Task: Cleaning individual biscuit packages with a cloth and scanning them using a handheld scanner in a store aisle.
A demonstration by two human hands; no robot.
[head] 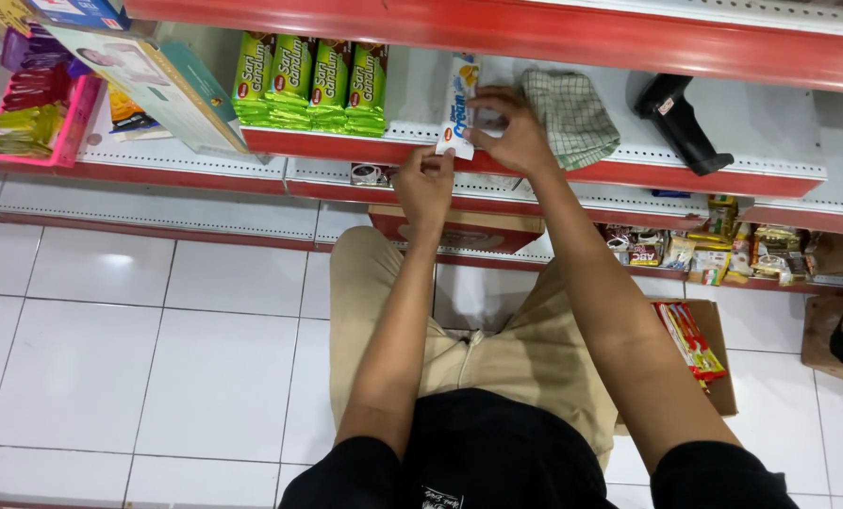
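Note:
My right hand (511, 127) grips a white and blue biscuit packet (457, 99) that stands upright on the red-edged shelf (346, 143). Its fingers close around the packet's right side. My left hand (424, 184) is just below, with its fingertips at the packet's lower end. To the left of the packet stands a row of green biscuit packs (310, 83). I am crouched, with my beige trousers under my arms.
A checked cloth (572, 115) and a black handheld device (678, 123) lie on the shelf to the right. A pink basket (40, 118) and a tilted box (148, 80) are at the left. Cardboard boxes (700, 353) of snacks sit on the white tiled floor.

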